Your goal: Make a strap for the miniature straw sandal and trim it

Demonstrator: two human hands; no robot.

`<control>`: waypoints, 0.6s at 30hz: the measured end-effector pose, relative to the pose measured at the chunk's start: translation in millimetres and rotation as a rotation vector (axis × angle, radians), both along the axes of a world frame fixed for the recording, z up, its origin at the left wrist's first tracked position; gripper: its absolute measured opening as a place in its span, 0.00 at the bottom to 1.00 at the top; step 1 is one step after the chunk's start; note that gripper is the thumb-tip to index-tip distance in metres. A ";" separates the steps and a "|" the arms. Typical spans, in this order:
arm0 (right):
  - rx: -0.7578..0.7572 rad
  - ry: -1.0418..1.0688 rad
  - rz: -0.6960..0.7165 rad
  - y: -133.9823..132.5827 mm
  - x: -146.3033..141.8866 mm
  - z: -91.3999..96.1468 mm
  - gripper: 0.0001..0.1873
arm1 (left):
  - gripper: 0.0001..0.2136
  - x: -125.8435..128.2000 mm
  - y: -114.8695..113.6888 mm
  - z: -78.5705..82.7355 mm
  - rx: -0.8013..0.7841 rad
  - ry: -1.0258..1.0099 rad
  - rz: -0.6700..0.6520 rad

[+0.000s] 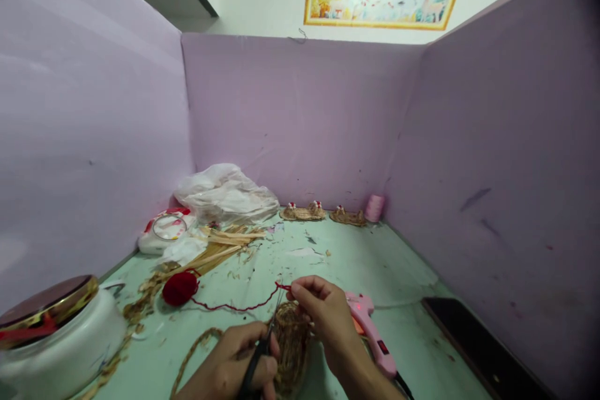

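Note:
My left hand (237, 362) is closed round the black handles of a pair of scissors (262, 344), whose blades point up toward a red yarn strand (234, 308). My right hand (323, 315) pinches the end of that strand just above a small woven straw piece (291, 340) lying between both hands. The strand runs left across the table to a red yarn ball (180, 288). A braided straw cord (192, 350) trails from the woven piece to the left.
A pink glue gun (370, 334) lies right of my right hand, a dark phone (478, 350) further right. A white jar with a gold-rimmed lid (56, 331) stands front left. Straw strips (220, 247), a plastic bag (227, 194), small straw sandals (323, 214) and a pink spool (375, 207) sit at the back.

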State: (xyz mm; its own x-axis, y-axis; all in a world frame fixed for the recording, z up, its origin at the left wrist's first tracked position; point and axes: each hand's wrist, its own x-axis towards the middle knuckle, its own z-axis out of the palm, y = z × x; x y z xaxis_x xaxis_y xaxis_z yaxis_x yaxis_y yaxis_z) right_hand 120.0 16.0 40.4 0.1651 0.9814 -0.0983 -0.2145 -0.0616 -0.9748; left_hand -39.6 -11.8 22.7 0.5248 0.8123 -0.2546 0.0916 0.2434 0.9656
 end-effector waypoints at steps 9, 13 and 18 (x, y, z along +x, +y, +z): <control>0.016 -0.030 0.036 -11.4 -3.3 6.9 0.10 | 0.19 11.5 -8.0 20.8 -0.074 0.082 0.137; 0.053 -0.127 0.069 -11.5 -3.4 6.0 0.13 | 0.17 12.9 -7.6 23.5 -0.027 0.100 0.137; 0.141 -0.338 0.088 -11.9 -3.4 3.7 0.08 | 0.15 7.9 -9.4 22.0 0.066 0.117 0.080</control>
